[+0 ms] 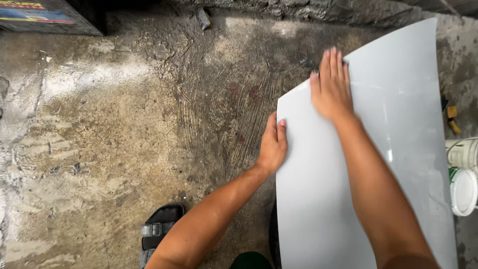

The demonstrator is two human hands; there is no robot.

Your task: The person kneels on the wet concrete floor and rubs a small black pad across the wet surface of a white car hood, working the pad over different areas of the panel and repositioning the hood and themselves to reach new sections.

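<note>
Head view, looking down. The pale grey panel [398,149], a large smooth sheet with a curved far edge and a glossy face, fills the right half of the view and lies over the rough concrete floor [124,124]; whether it rests on the floor or is propped above it cannot be told. Your right hand [331,87] lies flat on the panel near its upper left corner, fingers straight and together, palm down, gripping nothing; the fingertips look slightly blurred. Your left hand [273,144] curls around the panel's left edge, thumb on the face and fingers behind, grasping that edge.

For this kind of work, keep the flat palm fully in contact so pressure spreads evenly, and let the left hand steady the edge so the sheet neither slides nor flexes. The glossy face probably marks easily, so grit from the floor is best kept off it.

Outward from the panel: a white plastic tub [463,152] and a round white lid [464,192] sit just beside the right edge, with small yellow and black objects [452,117] above them, too small to identify. A black sandal [157,231] with buckles shows at the lower left beneath your left forearm. A dark box [47,17] with a coloured label stands at the top left corner.
</note>
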